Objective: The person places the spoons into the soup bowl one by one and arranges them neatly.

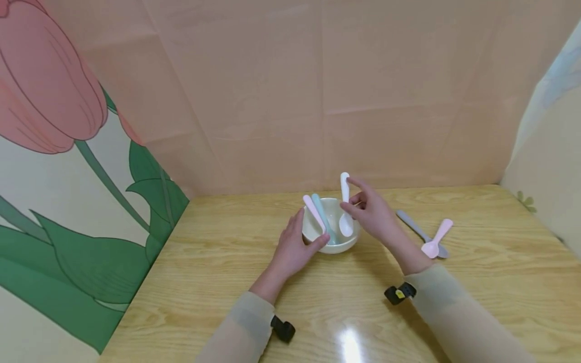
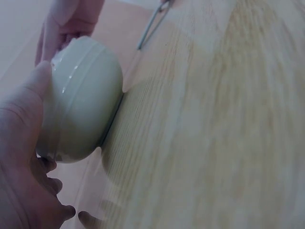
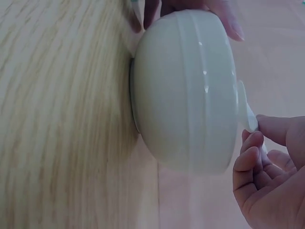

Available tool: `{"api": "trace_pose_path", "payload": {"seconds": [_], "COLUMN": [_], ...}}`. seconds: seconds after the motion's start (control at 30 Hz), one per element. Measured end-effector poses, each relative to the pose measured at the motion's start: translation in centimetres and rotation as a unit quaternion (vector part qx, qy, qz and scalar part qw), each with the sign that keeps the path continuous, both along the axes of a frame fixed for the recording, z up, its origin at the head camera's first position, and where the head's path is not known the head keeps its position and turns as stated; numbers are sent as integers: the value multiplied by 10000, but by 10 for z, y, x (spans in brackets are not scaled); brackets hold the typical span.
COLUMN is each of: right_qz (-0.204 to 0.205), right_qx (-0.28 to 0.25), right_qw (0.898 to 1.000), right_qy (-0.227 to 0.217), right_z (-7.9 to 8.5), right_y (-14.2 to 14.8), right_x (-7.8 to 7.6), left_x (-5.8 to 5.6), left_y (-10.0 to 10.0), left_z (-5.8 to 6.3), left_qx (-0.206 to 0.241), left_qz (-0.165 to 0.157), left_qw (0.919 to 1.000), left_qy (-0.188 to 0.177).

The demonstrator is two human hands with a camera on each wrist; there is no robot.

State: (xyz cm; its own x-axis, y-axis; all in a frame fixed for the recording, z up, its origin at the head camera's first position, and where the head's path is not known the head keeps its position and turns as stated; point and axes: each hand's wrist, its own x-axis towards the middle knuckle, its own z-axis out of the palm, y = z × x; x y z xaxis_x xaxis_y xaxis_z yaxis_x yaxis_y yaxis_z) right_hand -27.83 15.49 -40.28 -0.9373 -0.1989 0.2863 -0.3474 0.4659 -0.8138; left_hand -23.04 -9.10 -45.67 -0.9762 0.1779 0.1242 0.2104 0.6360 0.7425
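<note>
A cream bowl [image 1: 337,249] stands on the table, seen from its side in both wrist views. My left hand [image 1: 292,248] grips its left side, with the thumb at the near rim. Inside the bowl lean a pink spoon [image 1: 312,207] and a blue-green spoon [image 1: 320,207], handles up to the left. My right hand [image 1: 373,212] pinches a white spoon [image 1: 345,190] between thumb and fingers over the bowl's right part. That spoon's handle points up, its scoop down within the rim. In the right wrist view, the right hand [image 3: 271,176] is beside the bowl's mouth.
Right of the bowl, a second pink spoon [image 1: 441,233] lies across a grey spoon [image 1: 413,224] on the wooden table [image 1: 190,282]. A plain pinkish backdrop [image 1: 272,101] rises at the table's far edge. A tulip-printed panel [image 1: 91,262] borders the left side.
</note>
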Motion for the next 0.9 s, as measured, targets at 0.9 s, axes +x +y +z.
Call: {"api": "trace_pose_path", "payload": {"seconds": [0.9], "right_qz": [95], "right_qx": [850], "right_qw": [9963], "right_qy": [-13], "right_z": [-7], "right_y": [-26], "right_x": [-1], "left_x": [0], "left_y": [0], "left_z": [0], "left_qx": [-97], "left_qz": [-14], "left_qw": [9999], "left_qy": [25]}}
